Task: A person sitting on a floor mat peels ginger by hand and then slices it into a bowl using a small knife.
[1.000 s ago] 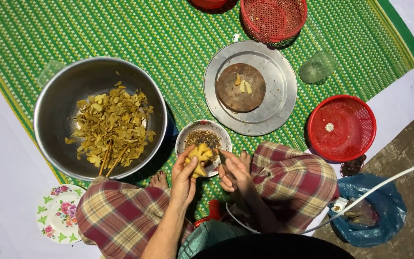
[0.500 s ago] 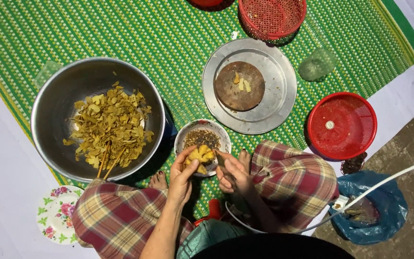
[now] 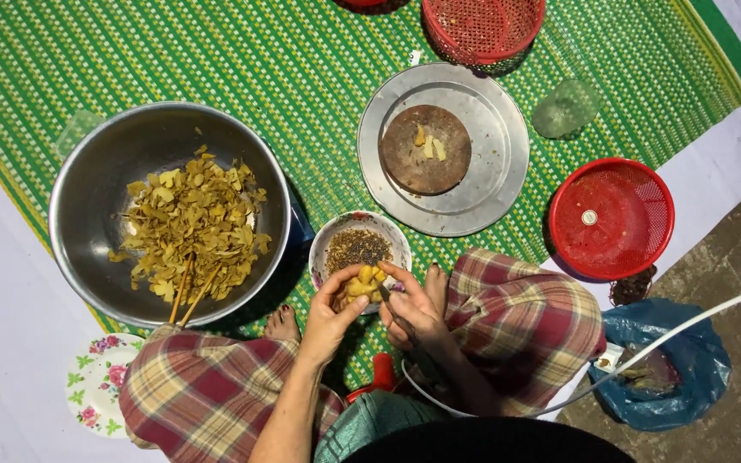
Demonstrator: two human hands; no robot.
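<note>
- Two hands met over a small patterned bowl (image 3: 329, 257) in the head view; the left hand (image 3: 329, 315) had its grip closed around yellow pieces (image 3: 362, 285) at the bowl's near rim.
- Its partner, the right hand (image 3: 412, 309), curled shut beside those pieces, touching them; whether it held a tool I cannot tell.
- Dark seeds (image 3: 358, 247) filled the bowl's far half.
- Left of it sat a large metal basin (image 3: 96, 171) of yellow leaves (image 3: 190, 227) on the green mat (image 3: 285, 69).
- Beyond lay a metal tray (image 3: 499, 154) carrying a round wooden board (image 3: 426, 150); a red basket (image 3: 612, 219) stood to the right.
</note>
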